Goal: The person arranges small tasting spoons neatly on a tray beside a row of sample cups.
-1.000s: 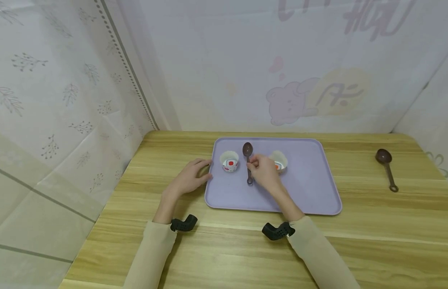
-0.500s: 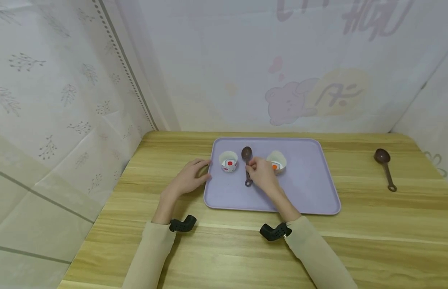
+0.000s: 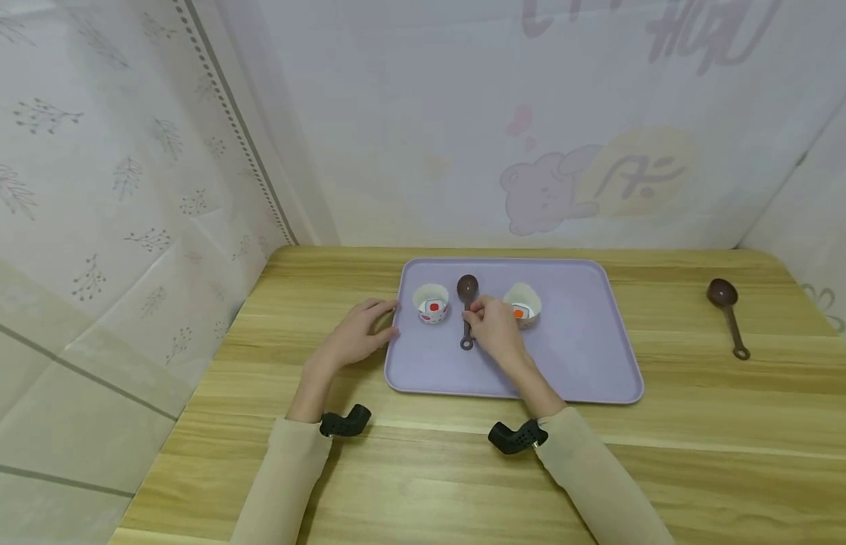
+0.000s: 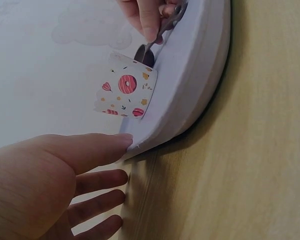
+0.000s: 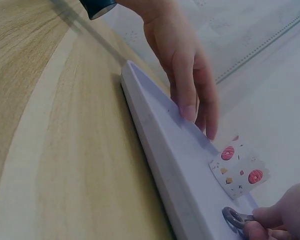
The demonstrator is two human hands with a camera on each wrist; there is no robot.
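Brown spoon [image 3: 467, 288] is pinched by the right grip [image 3: 496, 329].

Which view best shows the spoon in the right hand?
Head view: the spoon shows its bowl and ringed handle end, with only mid-handle partly covered by the right hand. Left wrist: bowl partly hidden behind the patterned cup, handle partly behind that hand. Right wrist: just the ringed handle end.

The room's kind is unclear: bear-printed cloth [image 3: 409, 136] far and sprig-printed cloth [image 3: 102, 219] left screen a wood-grain table [image 3: 423, 484].
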